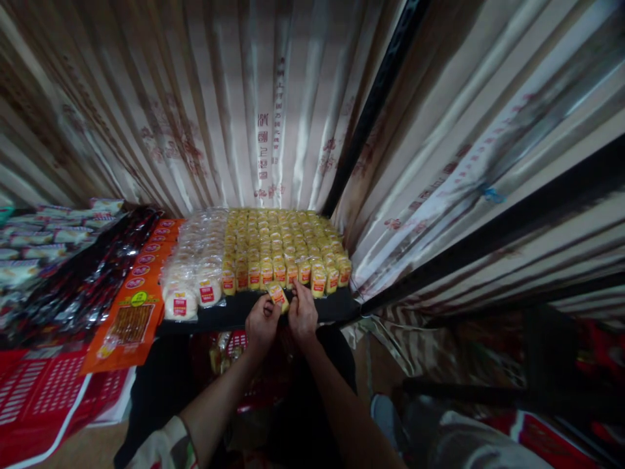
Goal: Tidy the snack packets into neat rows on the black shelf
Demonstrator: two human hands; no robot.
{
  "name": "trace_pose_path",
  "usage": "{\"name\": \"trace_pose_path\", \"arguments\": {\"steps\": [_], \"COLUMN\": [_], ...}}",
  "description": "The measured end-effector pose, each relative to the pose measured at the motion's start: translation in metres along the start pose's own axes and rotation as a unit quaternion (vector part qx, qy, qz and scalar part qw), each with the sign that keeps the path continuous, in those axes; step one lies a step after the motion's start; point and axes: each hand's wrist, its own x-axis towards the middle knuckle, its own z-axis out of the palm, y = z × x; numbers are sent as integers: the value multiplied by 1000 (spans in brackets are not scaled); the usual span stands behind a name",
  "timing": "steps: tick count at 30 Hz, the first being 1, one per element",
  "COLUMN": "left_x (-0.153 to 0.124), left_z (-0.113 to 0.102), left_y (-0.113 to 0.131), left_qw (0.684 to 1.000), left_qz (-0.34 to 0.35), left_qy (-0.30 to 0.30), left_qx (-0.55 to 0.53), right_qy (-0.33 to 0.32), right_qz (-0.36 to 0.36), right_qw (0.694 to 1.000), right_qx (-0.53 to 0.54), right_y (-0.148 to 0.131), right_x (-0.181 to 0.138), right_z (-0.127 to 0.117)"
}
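Observation:
My left hand [262, 322] is closed on a small yellow wrapped cake [278, 296] with a red and white label, tilted in front of the stacked rows. Beside it, my right hand [303, 314] has its fingers stretched forward, with the tips at the front of the rows. Whether those fingertips grip a pack is hard to see. The stacked yellow wrapped cakes [283, 241] stand in several tight rows on a black shelf [224, 312]. To their left lie rows of white round wrapped cakes [181, 303] with red labels.
Orange snack packs [133, 319], dark shiny packets [88, 273] and white packets [43, 251] lie at left. A red basket [239, 340] with wrapped packs sits below my hands. Another red basket [29, 391] stands lower left. Behind are a curtain [219, 117] and black metal bars [371, 111].

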Motion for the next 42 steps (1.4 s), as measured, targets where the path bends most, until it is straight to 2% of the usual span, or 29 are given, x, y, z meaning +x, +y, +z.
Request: {"name": "trace_pose_path", "arguments": {"steps": [4,8,13,19,23,30,35,42], "left_x": [0,-2,-2,0,1,1,-1,10], "left_z": [-1,-3,-4,-2,0,-2,1,28], "left_y": [2,4,3,-1,-6,-7,9,45], "left_qw": [1000,1000,1000,1000,1000,1000,1000,993], "left_qz": [-5,10,10,12,5,3,26,73], "left_qy": [-2,-1,8,4,0,-3,-3,-19], "left_qx": [2,-11,-9,-17,-25,-17,13,90], "right_qy": [-13,-29,-22,-27,-25,21,60,97], "right_qz": [-22,-8,-18,-33,-37,-47,-32,15], "right_qw": [999,998,999,998,999,998,997,995], "right_qx": [-27,-61,-35,-56,-26,48,47,23], "right_y": [-2,-2,1,1,3,3,9,22], "right_x": [0,2,5,5,4,-13,-29,-20], "right_z": [-2,-2,-1,0,-3,-18,-31,-44]}}
